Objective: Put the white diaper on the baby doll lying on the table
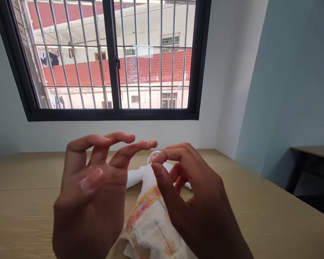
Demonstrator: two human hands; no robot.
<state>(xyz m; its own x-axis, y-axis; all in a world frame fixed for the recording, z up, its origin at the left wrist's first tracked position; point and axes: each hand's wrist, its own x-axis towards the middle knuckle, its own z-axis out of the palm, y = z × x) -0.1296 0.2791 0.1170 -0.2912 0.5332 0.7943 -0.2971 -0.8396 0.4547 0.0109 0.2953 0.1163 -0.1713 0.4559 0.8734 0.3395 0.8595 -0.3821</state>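
Observation:
A baby doll in a white long-sleeved top [148,177] and a white patterned cap lies on its back on the wooden table. Around its lower body is a white diaper [153,223] with an orange and pink printed band. Raised in front of the doll on the left is my left hand [93,194], palm showing, fingers apart and bent, holding nothing. On the right, my right hand [194,190] is curled, with thumb and index fingertips close together and nothing visible between them. Both hands hide parts of the doll's arms and sides.
The light wooden tabletop [29,201] reaches back to a pale wall [224,90]. Above it is a black-framed window [113,115] with metal bars. At the right stands a dark piece of furniture [299,169].

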